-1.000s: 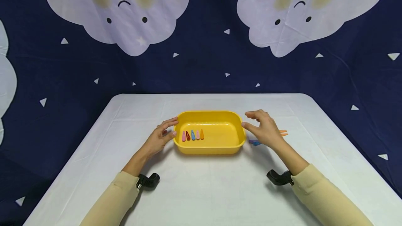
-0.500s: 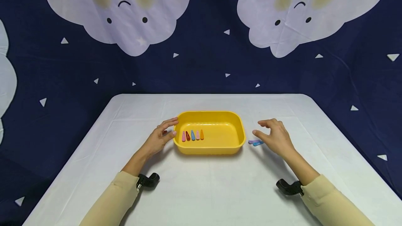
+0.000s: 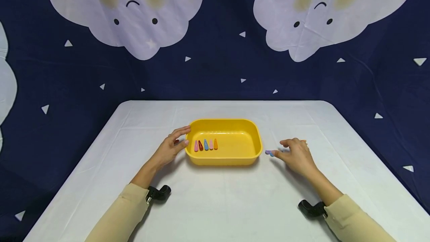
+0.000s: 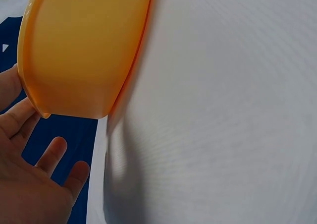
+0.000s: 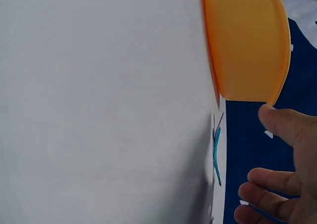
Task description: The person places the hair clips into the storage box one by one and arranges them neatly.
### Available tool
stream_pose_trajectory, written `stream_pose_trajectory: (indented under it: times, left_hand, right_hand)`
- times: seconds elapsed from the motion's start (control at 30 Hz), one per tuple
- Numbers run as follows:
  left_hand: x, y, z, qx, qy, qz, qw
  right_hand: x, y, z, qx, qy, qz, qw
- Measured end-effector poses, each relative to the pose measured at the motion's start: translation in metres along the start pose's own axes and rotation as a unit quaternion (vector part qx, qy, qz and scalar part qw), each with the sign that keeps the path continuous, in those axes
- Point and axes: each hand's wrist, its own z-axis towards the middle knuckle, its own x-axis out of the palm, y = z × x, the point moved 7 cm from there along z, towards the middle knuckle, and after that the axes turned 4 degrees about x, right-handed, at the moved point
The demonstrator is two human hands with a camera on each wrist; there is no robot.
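In the head view a yellow plastic tray (image 3: 223, 161) stands on the white table. Inside, a row of several snap hair clips lies toward its left: a pink clip (image 3: 196, 146), a dark red clip (image 3: 201, 145), a blue clip (image 3: 206, 145), another pink clip (image 3: 211, 144) and an orange clip (image 3: 216, 144). My left hand (image 3: 169, 148) rests its extended fingers and thumb against the tray's left end. To the right of the tray, my right hand (image 3: 297, 156) hovers over a purple clip (image 3: 268, 152) and a blue-turquoise one (image 5: 217, 157), thumb and fingers apart, partly hiding them.
Behind the right hand, orange clip tips (image 3: 304, 141) show, mostly covered. A dark blue cloth (image 3: 215, 77) with clouds and triangles hangs beyond the white table (image 3: 221, 204). Black wrist mounts (image 3: 159, 193) sit on both forearms.
My right hand has moved right and toward me, away from the tray's right rim, then lowered over the purple and blue clips. The left hand and tray have stayed put.
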Motion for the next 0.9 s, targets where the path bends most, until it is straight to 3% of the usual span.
stream_pose_trajectory:
  times: [0.47,0.9]
  left_hand:
    - [0.0,0.002,0.0,0.012,-0.019,-0.019,0.9996]
    - [0.001,0.006,-0.002,0.004,-0.006,-0.028,0.9996]
  right_hand:
    - [0.008,-0.009,-0.006,0.016,0.004,-0.036,0.9992]
    - [0.014,-0.013,-0.009,0.021,0.003,-0.044,0.9988]
